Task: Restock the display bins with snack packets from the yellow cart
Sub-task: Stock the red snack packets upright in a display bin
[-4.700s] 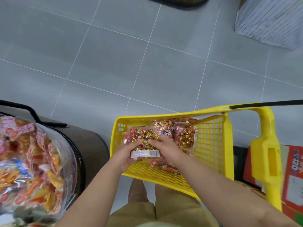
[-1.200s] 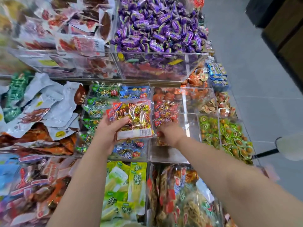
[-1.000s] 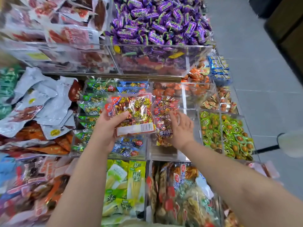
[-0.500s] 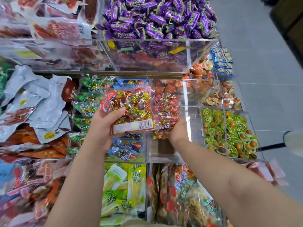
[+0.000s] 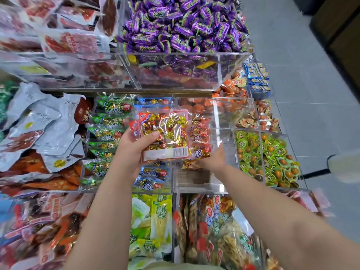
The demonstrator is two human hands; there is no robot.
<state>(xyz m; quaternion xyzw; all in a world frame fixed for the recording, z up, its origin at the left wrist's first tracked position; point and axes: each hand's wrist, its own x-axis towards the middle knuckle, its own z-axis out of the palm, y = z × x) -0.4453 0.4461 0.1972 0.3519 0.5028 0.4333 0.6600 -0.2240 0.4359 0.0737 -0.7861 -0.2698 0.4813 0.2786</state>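
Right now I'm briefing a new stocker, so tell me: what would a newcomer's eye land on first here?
The purple candy heap at top centre stands out most, piled high on the upper tier. In the middle, the left hand holds up a shiny red-and-gold packet, and the right hand reaches into a partly bare bin beside it. Bright green sweets fill the compartments at right.
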